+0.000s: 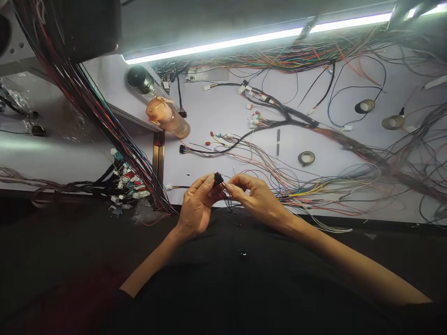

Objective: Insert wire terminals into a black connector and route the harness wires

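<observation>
My left hand [196, 207] pinches a small black plug [218, 178] between thumb and fingertips, closed firmly on it. My right hand [252, 195] meets it from the other side, thumb and forefinger pressed together right at the plug's edge; I think they grip a thin wire [227, 197] there, though it is too fine to be sure. Dark wires hang down from the plug between my two hands. The plug sits just above the near edge of the bench [216, 121], held in the air over my dark clothing.

Beyond my fingers, a loose bundle of thin coloured wires [314, 188] spreads across the white bench to the right. A roll of tape [306, 158] lies flat past them, with a short black stick [278, 142] just beside it to the left. Farther back a thick black harness [289, 114] branches out, white connectors at its ends. Two more rolls [364, 106] lie well apart toward the right rear.

To the left of my hands, a heavy bunch of cables [104, 121] slants down from the upper left to the bench edge, with a cluster of white connectors [127, 184] near its foot. An orange bottle [167, 118] lies tilted behind that. A bright strip light [258, 37] runs along the top, over a tangle of coloured wiring.
</observation>
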{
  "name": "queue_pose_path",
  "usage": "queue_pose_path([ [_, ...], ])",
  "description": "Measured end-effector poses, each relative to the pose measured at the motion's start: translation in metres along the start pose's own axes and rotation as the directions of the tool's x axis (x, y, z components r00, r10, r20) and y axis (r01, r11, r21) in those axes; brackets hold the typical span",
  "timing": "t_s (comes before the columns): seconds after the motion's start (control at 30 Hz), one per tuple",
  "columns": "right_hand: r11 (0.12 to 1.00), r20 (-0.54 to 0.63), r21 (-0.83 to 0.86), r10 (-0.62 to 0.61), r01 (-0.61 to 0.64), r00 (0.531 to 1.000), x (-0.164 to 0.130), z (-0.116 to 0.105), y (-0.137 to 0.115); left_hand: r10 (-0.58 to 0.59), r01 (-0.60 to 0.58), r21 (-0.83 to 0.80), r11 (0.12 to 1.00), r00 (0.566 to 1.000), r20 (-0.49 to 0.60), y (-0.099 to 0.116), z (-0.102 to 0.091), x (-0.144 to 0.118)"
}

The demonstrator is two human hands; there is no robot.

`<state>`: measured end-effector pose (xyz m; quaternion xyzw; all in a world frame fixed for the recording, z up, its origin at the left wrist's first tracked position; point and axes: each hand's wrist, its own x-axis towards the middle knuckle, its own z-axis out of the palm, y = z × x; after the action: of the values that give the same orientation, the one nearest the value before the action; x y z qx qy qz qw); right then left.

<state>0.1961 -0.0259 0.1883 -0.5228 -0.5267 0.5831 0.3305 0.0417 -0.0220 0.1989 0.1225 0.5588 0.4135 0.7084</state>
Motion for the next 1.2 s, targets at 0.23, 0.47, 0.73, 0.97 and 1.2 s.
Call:
queue_pose_path([
  [0.23, 0.723, -0.075, -0.628, -0.423, 0.287, 0.903, -0.008, 0.003, 0.011, 0.069, -0.069, 0.022, 0.997, 0.997, -0.035, -0.007, -0.003, -0.001],
  [0.47, 0.666, -0.075, -0.679, -0.481, 0.308, 0.873, -0.018, 0.012, 0.011, 0.109, -0.109, 0.000, 0.994, 0.988, -0.113, -0.010, -0.005, -0.001],
  [0.73, 0.681, -0.111, -0.687, -0.441, 0.252, 0.891, -0.018, 0.017, 0.011, 0.068, -0.073, -0.045, 0.996, 0.991, -0.116, -0.011, -0.007, 0.000],
  [0.97, 0.704, -0.144, -0.680, -0.402, 0.205, 0.904, -0.012, 0.018, 0.008, 0.062, -0.068, -0.061, 0.996, 0.993, -0.098, -0.011, -0.005, -0.002],
  [1.2, 0.673, -0.135, -0.706, -0.432, 0.219, 0.892, -0.013, 0.016, 0.008, -0.056, 0.037, -0.174, 0.984, 0.993, -0.106, -0.009, -0.007, 0.001],
])
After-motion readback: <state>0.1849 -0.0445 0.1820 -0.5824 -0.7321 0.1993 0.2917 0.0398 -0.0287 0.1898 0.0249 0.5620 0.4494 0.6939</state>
